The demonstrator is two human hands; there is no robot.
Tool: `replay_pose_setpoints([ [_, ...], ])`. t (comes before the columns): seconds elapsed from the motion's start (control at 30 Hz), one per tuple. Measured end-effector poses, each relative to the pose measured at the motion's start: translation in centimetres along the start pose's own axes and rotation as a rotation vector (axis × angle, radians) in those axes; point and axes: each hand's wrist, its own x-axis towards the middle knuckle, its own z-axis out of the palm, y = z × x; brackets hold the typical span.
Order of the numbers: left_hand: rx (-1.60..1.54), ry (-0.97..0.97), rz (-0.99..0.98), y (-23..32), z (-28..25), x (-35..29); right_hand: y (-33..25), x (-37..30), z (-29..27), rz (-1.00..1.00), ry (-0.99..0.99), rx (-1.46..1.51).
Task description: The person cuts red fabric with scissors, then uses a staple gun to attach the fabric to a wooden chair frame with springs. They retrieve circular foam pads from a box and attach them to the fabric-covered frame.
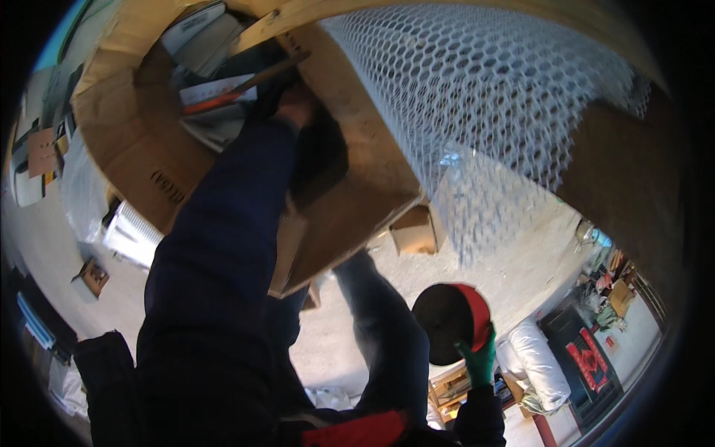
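Clock read over the whole view, twelve at top. Writing first: a short line of dark printed characters on the wall of the large carton (123,141), toward ten. Dark marks on a red sheet (587,361) at four, too small to make out.

Floor (514,283) pale and cement-like, the room cluttered round its edges. Small open box (93,279) between eight and nine; white ribbed panel (132,235) at nine, clear plastic sheeting (78,194) just beyond it. At four, a plump white roll (542,365) lay beside the dark panel (555,335) that bore the red sheet. Legs in blue trousers (383,320) near six.

Carton was brown, creased cardboard, open at eleven, with pale flat packs (205,41) inside. Wooden bar (287,22) ran over its upper part. White mesh (477,82) with hexagonal holes spread from twelve toward two.

Left arm, in a dark padded sleeve, reached from seven up into the carton; left hand (296,108) blurred and shaded near eleven, a brown stick (272,72) just beside it. Could not tell whether it gripped anything. Right hand (480,359), green-gloved, between four and five, held a round black-and-red thing (443,324) at its lower right edge, fingers over the rim
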Motion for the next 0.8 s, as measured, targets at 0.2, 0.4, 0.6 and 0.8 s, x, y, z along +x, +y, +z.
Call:
replay_pose_setpoints([
  [0.2,-0.298,0.07,0.023,-8.5,4.4,3.4,2.5,1.3,3.1,0.206,-0.153,-0.04],
  [0.4,-0.191,-0.012,-0.046,-8.2,3.8,5.3,5.5,2.8,6.0,0.116,-0.079,-0.049],
  [0.6,-0.195,-0.034,-0.033,-7.5,3.8,5.9,6.5,4.4,7.4,0.141,-0.07,-0.064],
  [0.8,-0.225,-0.054,-0.01,-8.8,4.4,7.1,5.3,6.2,8.0,-0.01,-0.006,-0.084],
])
